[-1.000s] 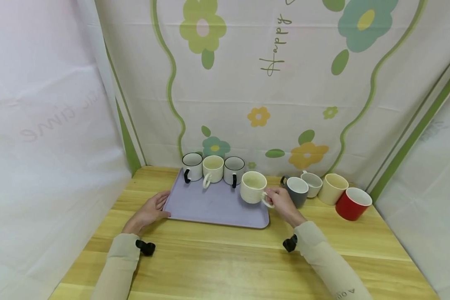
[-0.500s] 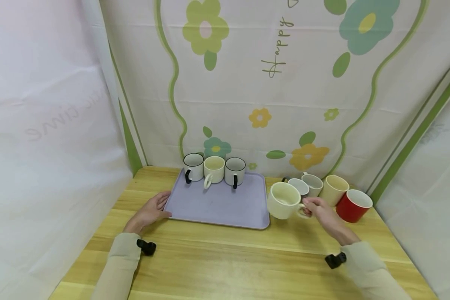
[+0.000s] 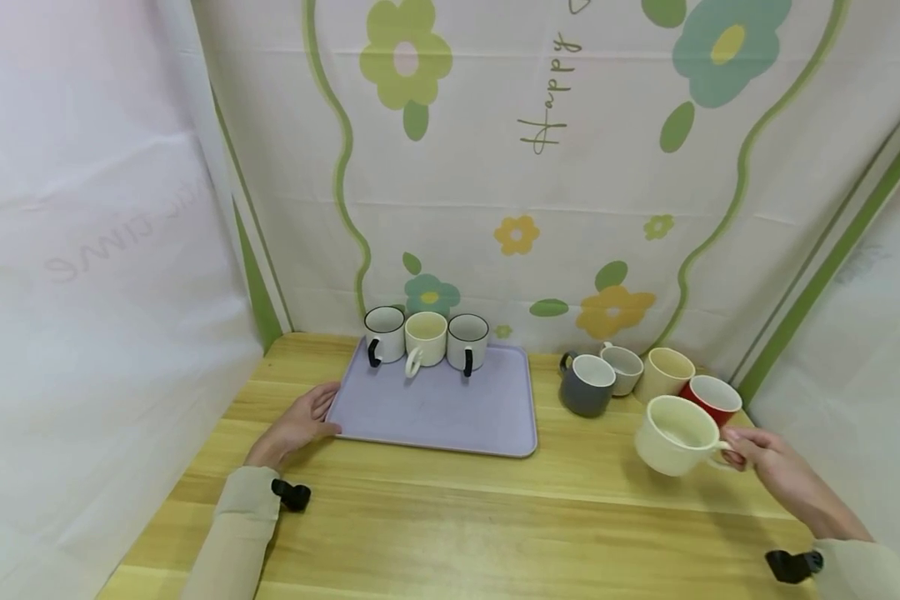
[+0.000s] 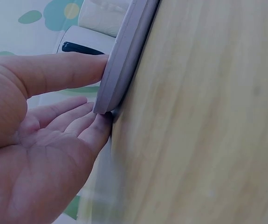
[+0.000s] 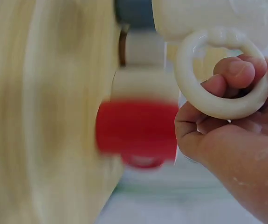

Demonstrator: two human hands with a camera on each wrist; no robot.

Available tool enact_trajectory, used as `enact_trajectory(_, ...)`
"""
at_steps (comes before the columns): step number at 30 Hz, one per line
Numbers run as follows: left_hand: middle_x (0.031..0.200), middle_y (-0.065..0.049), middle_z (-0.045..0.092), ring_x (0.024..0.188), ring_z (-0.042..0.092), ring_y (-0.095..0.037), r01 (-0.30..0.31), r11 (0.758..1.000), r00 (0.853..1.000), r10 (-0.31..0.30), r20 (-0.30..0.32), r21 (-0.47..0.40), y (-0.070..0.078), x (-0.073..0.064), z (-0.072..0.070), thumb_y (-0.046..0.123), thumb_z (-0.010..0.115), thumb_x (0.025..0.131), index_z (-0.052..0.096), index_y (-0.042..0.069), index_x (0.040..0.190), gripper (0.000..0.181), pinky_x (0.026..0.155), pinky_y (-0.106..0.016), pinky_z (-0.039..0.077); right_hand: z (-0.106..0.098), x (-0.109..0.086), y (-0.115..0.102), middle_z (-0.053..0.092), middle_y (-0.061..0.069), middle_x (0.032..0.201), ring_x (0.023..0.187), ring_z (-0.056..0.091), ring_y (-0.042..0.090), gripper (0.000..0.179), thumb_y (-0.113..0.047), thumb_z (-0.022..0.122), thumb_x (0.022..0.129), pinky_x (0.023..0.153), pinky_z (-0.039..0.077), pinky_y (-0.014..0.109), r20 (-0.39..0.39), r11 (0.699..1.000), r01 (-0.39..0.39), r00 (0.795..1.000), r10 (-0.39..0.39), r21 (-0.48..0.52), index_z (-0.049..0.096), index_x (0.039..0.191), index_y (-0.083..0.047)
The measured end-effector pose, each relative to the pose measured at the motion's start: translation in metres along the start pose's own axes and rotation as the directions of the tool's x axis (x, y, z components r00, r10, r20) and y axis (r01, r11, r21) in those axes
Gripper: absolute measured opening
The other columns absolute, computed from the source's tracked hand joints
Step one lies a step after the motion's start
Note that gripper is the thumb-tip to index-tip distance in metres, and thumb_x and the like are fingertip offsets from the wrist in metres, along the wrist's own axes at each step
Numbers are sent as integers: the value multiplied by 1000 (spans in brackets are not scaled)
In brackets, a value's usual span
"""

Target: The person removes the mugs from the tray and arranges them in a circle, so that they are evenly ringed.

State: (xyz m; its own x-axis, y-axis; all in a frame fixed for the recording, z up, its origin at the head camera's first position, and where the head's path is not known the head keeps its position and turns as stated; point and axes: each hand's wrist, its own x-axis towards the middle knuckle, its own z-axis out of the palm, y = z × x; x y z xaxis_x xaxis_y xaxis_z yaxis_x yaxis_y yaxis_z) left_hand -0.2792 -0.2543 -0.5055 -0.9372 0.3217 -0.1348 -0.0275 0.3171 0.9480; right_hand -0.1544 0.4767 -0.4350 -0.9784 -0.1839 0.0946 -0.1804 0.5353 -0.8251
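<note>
My right hand point(image 3: 783, 475) grips a cream mug point(image 3: 669, 452) by its ring handle point(image 5: 227, 109), the fingers curled through the ring. It hangs over the table in front of a red mug point(image 3: 701, 398). At the tray's near left corner, my left hand point(image 3: 294, 427) touches a lilac tray point(image 3: 435, 417). The left wrist view shows the thumb point(image 4: 64, 72) against the rim and the other fingers stretched out by the edge. Along the tray's back stand a white black-rimmed mug point(image 3: 384, 337), a cream mug point(image 3: 427, 342) and another white black-rimmed mug point(image 3: 467, 346).
Right of the tray, a dark grey mug point(image 3: 585, 396), a light grey mug point(image 3: 624, 373) and a pale yellow mug point(image 3: 658, 379) stand in line with the red one. A flowered cloth point(image 3: 450, 167) hangs behind the wooden table point(image 3: 435, 525).
My right hand has carried the cream mug off the tray's right side, rightward past the dark grey mug to before the red one. My left hand has stayed at the tray corner.
</note>
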Motion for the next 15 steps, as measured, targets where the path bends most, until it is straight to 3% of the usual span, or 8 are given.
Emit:
enact_trajectory(2, 175, -29, 9, 163, 9, -47, 4, 1000, 1000, -4, -7, 2, -1, 0, 0, -11, 69, 93, 15, -5, 167, 92, 130, -56, 25, -12, -7, 10, 49, -2, 72, 72, 46, 18, 41, -12, 35, 115, 63, 29, 31, -28, 997, -69, 997, 68, -41, 49, 83, 10)
enact_trajectory(7, 175, -29, 10, 163, 11, -47, 8, 1000, 1000, -8, -13, 18, -2, 0, -2, -9, 70, 94, 15, -3, 167, 92, 130, -54, 24, -32, -20, 35, 51, -5, 72, 71, 47, 17, 43, -13, 35, 116, 63, 31, 30, -78, 987, -155, 986, 150, -52, 52, 83, 11)
enact_trajectory(15, 175, -29, 11, 163, 11, -47, 0, 1000, 1000, 0, -11, 9, -3, 1, -2, -9, 70, 94, 16, -4, 167, 91, 130, -55, 24, -45, -31, 62, 53, -5, 75, 73, 47, 14, 50, -22, 33, 117, 67, 31, 29, -118, 962, -270, 958, 263, -45, 56, 87, 10)
